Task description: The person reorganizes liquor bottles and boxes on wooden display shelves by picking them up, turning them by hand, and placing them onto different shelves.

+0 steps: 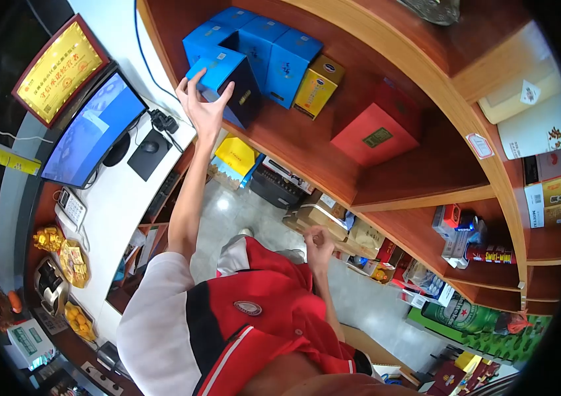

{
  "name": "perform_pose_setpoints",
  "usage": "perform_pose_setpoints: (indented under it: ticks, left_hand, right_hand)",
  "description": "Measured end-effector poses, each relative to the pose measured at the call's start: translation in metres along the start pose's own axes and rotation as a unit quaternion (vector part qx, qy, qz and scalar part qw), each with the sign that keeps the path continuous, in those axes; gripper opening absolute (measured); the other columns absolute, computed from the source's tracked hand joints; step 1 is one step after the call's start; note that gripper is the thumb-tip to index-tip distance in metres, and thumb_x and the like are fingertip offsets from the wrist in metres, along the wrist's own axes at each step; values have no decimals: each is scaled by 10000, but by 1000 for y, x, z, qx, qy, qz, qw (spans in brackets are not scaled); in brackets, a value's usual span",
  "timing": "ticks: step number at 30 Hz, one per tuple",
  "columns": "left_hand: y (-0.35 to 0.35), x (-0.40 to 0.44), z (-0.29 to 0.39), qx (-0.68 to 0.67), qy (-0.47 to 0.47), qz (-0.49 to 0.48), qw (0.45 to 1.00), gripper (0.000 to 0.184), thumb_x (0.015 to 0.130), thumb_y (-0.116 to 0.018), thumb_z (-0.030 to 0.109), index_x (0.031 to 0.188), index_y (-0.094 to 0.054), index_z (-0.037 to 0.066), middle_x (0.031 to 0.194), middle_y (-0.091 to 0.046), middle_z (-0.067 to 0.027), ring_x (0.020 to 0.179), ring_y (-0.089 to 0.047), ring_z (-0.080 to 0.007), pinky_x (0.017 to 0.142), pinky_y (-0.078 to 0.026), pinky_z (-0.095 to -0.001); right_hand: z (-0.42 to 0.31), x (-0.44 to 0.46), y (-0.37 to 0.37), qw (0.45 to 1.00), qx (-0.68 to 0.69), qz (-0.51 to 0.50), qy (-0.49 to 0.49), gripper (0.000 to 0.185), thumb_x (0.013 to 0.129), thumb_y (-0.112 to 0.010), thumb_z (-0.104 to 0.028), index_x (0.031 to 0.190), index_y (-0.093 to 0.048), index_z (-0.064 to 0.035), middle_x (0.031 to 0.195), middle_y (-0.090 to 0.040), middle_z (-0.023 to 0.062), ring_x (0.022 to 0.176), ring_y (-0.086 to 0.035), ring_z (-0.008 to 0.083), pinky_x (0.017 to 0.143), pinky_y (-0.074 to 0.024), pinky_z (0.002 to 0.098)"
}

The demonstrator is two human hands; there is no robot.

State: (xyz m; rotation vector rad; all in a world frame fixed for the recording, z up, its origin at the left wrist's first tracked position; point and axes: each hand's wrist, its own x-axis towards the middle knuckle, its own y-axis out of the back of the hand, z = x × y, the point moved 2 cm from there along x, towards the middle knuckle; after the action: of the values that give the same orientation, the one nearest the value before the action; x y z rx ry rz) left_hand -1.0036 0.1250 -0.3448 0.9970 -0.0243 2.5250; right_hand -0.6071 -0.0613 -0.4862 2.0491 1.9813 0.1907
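My left hand (202, 109) reaches up to the shelf and grips the near end of a blue box (227, 76), fingers on one side and thumb on the other. That box stands forward of several similar blue boxes (264, 49) on the same wooden shelf. Beside the row is a smaller yellow box (318, 86), with a large red box (379, 134) further right. Lower down, in front of the red shirt, my right hand (320, 247) hangs with its fingers curled together. Nothing shows in it.
The curved wooden shelf unit (419, 198) runs along the right. A white desk (128, 211) at left carries a monitor (94, 129), a mouse (151, 146) and a telephone (71, 208). Below the shelf, cardboard boxes (320, 214) and a black case (277, 185) stand on the grey floor.
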Motion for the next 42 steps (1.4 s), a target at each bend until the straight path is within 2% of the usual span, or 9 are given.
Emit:
perform_pose_setpoints:
  ticks: [6, 11, 16, 19, 21, 25, 31, 38, 42]
  left_hand:
    - [58, -20, 6, -309, 327, -60, 891, 618, 822, -894, 272, 1328, -615, 52, 1172, -646, -131, 1066, -684, -238, 926, -548, -388]
    - [90, -52, 22, -344, 441, -106, 822, 583, 879, -823, 350, 1345, -575, 103, 1192, -656, -80, 1037, -675, -189, 851, -535, -386]
    - [101, -85, 60, -362, 495, -154, 775, 520, 953, -707, 477, 1322, -576, 133, 1226, -658, -35, 1026, -672, -131, 758, -533, -275]
    - [106, -96, 92, -334, 449, -191, 806, 596, 997, -561, 592, 1360, -562, 119, 1235, -643, -39, 1099, -641, -150, 846, -538, -329]
    - [113, -96, 128, -323, 354, -247, 842, 869, 990, -328, 765, 1449, -525, 54, 1281, -575, -105, 1112, -601, -204, 943, -529, -413]
    - [123, -110, 189, -215, 107, -354, 904, 1044, 931, -279, 849, 1519, -502, 15, 1225, -576, -168, 1172, -604, -282, 979, -539, -442]
    - [86, -154, 274, -326, 27, -478, 815, 1064, 939, -332, 836, 1488, -491, -61, 1251, -604, -228, 1145, -636, -322, 991, -537, -441]
    - [49, -216, 312, -382, -55, -556, 737, 752, 1037, -506, 590, 1347, -568, -92, 1287, -554, -266, 1163, -643, -381, 959, -560, -487]
    - [35, -274, 319, -347, 79, -547, 757, 503, 1016, -622, 298, 1357, -556, -65, 1342, -512, -218, 1231, -584, -311, 1017, -527, -443]
  right_hand:
    - [-119, 17, -52, 971, -101, -45, 213, 613, 809, -872, -123, 1339, -579, -28, 1383, -568, 211, 1252, -608, 340, 984, -550, 429]
    - [-151, 17, -71, 901, -200, 6, 385, 1238, 648, -996, -290, 1610, -244, -79, 1666, -177, 282, 1500, -295, 485, 1194, -334, 560]
    - [-141, 16, -57, 885, -184, 9, 428, 1326, 623, -1003, -275, 1640, -164, -128, 1651, -167, 297, 1481, -312, 500, 1185, -338, 574]
    - [-126, 11, -29, 870, -140, 39, 470, 1290, 613, -970, -161, 1640, -192, -110, 1531, -370, 256, 1396, -420, 461, 1148, -376, 537]
    - [-121, -5, -1, 908, -128, 46, 396, 1257, 611, -964, -157, 1627, -229, -74, 1517, -396, 241, 1401, -425, 429, 1159, -367, 509]
    - [-119, -20, 58, 975, 156, -16, 157, 1109, 690, -921, -254, 1588, -330, 17, 1508, -465, 161, 1346, -508, 270, 1140, -408, 404]
    - [-6, -62, 126, 847, 493, -95, -173, 991, 815, -745, -628, 1581, -395, -105, 1565, -486, 90, 1405, -505, 296, 1191, -393, 488]
    - [31, -81, 167, 739, 652, -99, -139, 951, 782, -753, -670, 1515, -493, -123, 1511, -543, 88, 1385, -519, 293, 1169, -421, 470]
    - [77, -89, 189, 765, 637, -42, -88, 973, 749, -822, -615, 1512, -483, -115, 1485, -555, 80, 1369, -528, 289, 1160, -428, 477]
